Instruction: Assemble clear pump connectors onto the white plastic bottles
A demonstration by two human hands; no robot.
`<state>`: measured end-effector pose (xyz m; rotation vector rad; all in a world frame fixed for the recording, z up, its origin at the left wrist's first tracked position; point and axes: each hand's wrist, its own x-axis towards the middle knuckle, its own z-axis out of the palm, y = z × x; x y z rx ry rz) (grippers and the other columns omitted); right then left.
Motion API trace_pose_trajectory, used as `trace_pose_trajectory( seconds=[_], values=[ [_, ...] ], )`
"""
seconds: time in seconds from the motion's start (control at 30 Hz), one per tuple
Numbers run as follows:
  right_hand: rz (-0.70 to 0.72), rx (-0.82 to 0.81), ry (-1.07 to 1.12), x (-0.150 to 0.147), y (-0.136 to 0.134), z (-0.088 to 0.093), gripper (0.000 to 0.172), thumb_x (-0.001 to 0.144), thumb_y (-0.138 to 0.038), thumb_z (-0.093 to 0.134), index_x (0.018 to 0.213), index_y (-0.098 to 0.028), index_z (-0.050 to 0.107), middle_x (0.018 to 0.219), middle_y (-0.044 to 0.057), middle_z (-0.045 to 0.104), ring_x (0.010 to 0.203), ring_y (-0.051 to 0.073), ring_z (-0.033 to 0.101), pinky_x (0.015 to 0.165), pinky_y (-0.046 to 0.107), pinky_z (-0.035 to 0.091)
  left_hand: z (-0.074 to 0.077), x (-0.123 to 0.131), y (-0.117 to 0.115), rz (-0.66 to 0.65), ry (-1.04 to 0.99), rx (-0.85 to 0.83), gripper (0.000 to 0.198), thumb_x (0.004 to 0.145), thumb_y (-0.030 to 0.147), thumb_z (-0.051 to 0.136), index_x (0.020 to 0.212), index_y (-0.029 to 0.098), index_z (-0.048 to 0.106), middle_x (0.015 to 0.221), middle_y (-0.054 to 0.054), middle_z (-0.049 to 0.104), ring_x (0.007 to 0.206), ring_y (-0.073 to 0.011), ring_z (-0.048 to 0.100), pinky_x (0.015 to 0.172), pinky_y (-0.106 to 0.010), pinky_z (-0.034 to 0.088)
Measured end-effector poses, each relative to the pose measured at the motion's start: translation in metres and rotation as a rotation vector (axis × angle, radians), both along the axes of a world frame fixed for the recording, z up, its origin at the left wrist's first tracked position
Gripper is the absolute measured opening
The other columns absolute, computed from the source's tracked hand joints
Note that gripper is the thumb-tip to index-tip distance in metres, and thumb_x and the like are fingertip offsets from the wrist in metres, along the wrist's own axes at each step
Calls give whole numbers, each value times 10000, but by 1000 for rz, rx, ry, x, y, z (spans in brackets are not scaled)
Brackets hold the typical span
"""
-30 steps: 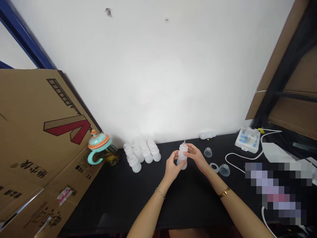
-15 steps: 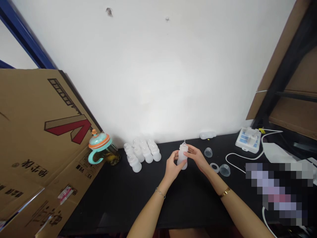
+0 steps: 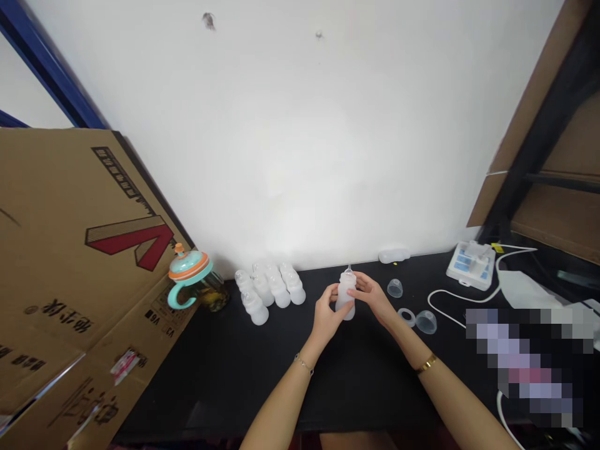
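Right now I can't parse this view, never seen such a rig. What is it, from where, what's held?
No machine: these are a person's two bare hands, seen by a head-worn camera looking forward and down. The left hand and right hand hold one white bottle between them. On the black table, more white bottles stand grouped at left, near a lidded jug; at right lie two clear caps and a white ring.

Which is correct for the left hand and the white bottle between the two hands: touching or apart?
Touching. The head view shows the left hand around the white bottle, its thumb lying across the lower front.
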<state>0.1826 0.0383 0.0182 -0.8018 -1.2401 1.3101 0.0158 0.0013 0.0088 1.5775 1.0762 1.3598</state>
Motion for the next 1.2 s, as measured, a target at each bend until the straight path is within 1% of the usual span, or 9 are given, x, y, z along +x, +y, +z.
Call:
trace_pose_trajectory(
  seconds=[0.17,0.3,0.47,0.63,0.7,0.87,1.03,1.2],
  values=[
    [6,-4,15,0,1,-1,534,625,-414,938,1072,-270,684,1135,67,764,1102,308,676,996,473,501,-1,0,0,1,3,3,479,792,323,805,1216,212,614,1169,-89,733,975,-235,717,920,-407,556],
    [9,-4,21,0,0,-1,533,620,-414,942,1045,-267,655,1127,65,762,1078,298,679,992,469,501,0,1,0,-2,0,1,478,789,315,803,1216,214,611,1170,-88,734,982,-238,718,924,-413,555],
    [4,-13,38,0,0,-2,536,604,-411,952,1021,-266,648,1069,51,772,1045,288,689,984,461,505,2,1,-1,-2,0,2,476,790,309,798,1217,208,613,1170,-87,732,992,-236,715,926,-407,554],
    [14,-22,24,0,0,-1,571,619,-421,943,1113,-265,702,1176,70,759,1141,316,663,1021,481,492,1,1,-2,2,8,10,478,796,316,796,1223,205,614,1179,-88,730,1000,-237,716,930,-410,556],
    [11,-13,10,0,0,0,574,613,-433,943,1115,-261,724,1182,73,759,1159,328,657,1039,497,482,1,1,-1,9,12,15,476,794,317,798,1219,207,614,1171,-87,733,996,-237,718,928,-409,558],
    [0,-7,8,0,1,-2,550,608,-431,946,1082,-258,728,1126,65,769,1115,317,671,1020,488,491,2,1,-1,11,25,27,468,795,318,793,1213,204,616,1163,-91,736,986,-238,719,924,-411,555],
    [8,-10,24,0,3,-5,531,620,-401,945,1072,-255,707,1124,61,765,1088,292,670,989,453,497,0,1,-1,16,28,12,483,791,318,798,1223,204,613,1178,-93,731,985,-237,714,923,-411,555],
    [11,-5,30,-1,3,-6,525,633,-407,941,1073,-252,700,1137,69,761,1086,292,671,985,447,499,-2,2,0,21,24,14,477,792,326,796,1216,200,617,1148,-87,740,957,-232,714,903,-405,565]
  ],
)
